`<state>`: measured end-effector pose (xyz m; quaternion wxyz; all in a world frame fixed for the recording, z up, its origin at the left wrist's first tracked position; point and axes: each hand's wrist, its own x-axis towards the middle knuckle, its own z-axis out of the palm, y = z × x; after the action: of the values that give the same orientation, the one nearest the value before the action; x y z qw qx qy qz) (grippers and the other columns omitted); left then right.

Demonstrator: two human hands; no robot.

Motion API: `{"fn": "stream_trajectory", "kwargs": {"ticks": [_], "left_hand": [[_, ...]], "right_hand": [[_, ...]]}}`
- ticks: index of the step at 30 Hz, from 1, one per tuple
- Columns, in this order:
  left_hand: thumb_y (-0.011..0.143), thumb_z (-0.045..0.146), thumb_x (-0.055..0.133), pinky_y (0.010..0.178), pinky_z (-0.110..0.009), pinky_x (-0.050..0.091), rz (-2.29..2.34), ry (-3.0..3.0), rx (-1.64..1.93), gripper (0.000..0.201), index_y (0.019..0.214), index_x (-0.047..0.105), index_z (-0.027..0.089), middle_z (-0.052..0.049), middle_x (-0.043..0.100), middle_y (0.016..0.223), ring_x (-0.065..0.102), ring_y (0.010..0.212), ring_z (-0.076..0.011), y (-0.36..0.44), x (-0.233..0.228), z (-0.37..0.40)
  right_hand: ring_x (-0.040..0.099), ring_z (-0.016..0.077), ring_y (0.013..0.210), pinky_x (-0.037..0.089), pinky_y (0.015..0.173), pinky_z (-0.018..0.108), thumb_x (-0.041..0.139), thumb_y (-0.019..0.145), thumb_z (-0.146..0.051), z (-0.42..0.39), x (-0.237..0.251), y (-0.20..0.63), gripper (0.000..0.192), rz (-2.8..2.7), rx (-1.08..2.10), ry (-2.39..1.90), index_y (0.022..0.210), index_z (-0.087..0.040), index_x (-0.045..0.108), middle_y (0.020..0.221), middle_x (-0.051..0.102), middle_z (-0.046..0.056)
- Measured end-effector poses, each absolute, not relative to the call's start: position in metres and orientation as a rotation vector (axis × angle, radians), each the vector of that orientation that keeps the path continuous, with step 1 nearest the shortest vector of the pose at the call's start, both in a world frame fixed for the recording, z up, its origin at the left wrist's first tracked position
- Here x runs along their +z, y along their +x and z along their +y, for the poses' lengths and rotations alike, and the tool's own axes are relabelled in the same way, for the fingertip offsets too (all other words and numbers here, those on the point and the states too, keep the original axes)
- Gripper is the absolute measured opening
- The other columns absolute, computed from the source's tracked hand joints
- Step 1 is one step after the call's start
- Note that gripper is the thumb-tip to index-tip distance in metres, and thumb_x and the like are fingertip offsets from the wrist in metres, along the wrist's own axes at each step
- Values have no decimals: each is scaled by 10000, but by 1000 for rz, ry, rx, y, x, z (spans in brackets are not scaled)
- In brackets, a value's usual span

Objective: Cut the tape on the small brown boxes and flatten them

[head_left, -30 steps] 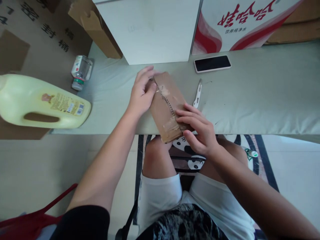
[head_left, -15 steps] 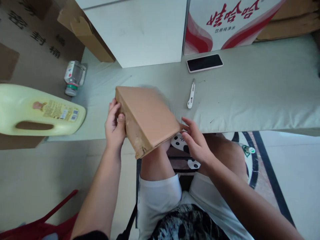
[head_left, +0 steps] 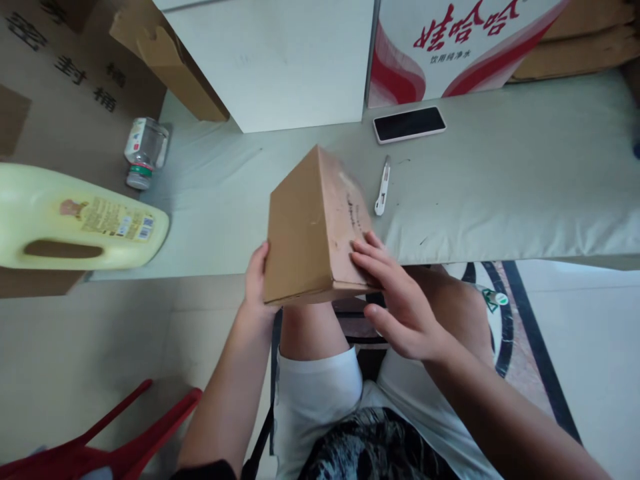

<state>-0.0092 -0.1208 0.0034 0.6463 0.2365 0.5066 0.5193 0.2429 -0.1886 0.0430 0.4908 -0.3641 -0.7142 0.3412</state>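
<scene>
A small cardboard box (head_left: 300,233) is held tilted in the air over my lap, at the front edge of the cloth-covered surface. My left hand (head_left: 256,277) grips its lower left side, the thumb showing and the other fingers hidden by the box. Against the right side, which bears dark print too blurred to read, rest the stretched fingers of my right hand (head_left: 397,290); its thumb stands apart below the box. A white utility knife (head_left: 383,190) lies on the cloth just beyond the box, to the right.
A phone (head_left: 410,125) lies behind the knife. At the left are a yellow-green jug (head_left: 80,220), a clear plastic bottle (head_left: 145,153) and a large carton (head_left: 70,87). White boxes (head_left: 280,67) line the back. A red frame (head_left: 150,433) stands on the floor at lower left.
The box has been turned, so a printed side now faces right and a plain face faces left. My left hand has moved right and down; my right fingers have shifted from its corner onto that side.
</scene>
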Motion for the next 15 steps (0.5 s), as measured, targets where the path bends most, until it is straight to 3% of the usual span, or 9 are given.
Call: {"fn": "stream_trajectory", "kwargs": {"ticks": [3, 7, 11, 15], "left_hand": [[803, 599, 808, 863, -377, 640, 1180, 693, 1101, 497, 1114, 778, 213, -76, 821, 1120, 776, 994, -260, 8, 2, -117], [726, 406, 905, 999, -420, 599, 1297, 1013, 1088, 480, 1147, 759, 226, -85, 783, 1266, 738, 1134, -273, 16, 1, -114], [828, 519, 790, 1169, -504, 508, 1377, 1080, 1238, 461, 1207, 719, 267, -70, 749, 1334, 673, 1302, -305, 7, 2, -108], [837, 658, 741, 1311, -540, 343, 1255, 1306, 1253, 655, 1392, 623, 331, -72, 552, 1602, 398, 1588, -344, 2, 12, -97]], "right_hand": [[410, 309, 1599, 302, 1345, 616, 598, 992, -252, -179, 56, 249, 460, -1751, 633, -952, 1450, -291, 604, 1518, 644, 90], [569, 310, 1473, 474, 1249, 577, 617, 948, -160, -168, 49, 251, 246, -1706, 499, -1060, 1146, -262, 723, 1344, 707, 98], [675, 282, 1329, 608, 1099, 491, 597, 964, -177, -166, 36, 246, 236, -1767, 594, -1082, 1165, -234, 707, 1373, 690, 139], [655, 282, 1361, 591, 1125, 495, 594, 988, -231, -168, 30, 243, 214, -1744, 646, -1072, 1173, -243, 700, 1469, 639, 142]]}}
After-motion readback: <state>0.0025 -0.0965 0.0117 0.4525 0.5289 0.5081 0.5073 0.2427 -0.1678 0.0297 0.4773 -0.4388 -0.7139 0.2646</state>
